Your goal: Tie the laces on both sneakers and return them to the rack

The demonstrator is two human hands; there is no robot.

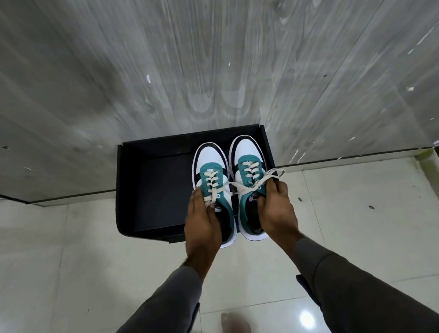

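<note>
two grey sleeves (158,316) are seen reaching forward from the bottom of the view, with a bare foot (236,332) on the glossy pale tiled floor (60,264) between them. further out, the left hand (201,222) is closed around the collar and heel side of the left sneaker (213,183), its thumb laid along the teal upper beside the laces. the right hand (277,211) is clamped on the outer side of the right sneaker (249,176), fingers curled over the edge near the tongue. both sneakers are held side by side, toes pointing away, white at the toe with dark trim and teal lace panels. cream laces (247,186) are seen running loose from the left sneaker across the gap to the right one, with an end sticking out past the right hand; whether any knot is tied cannot be told. under and beyond the sneakers a black open box-like compartment (158,189) is seen, its left part bare, set against the foot of a grey wood-grain wall (201,59).
</note>
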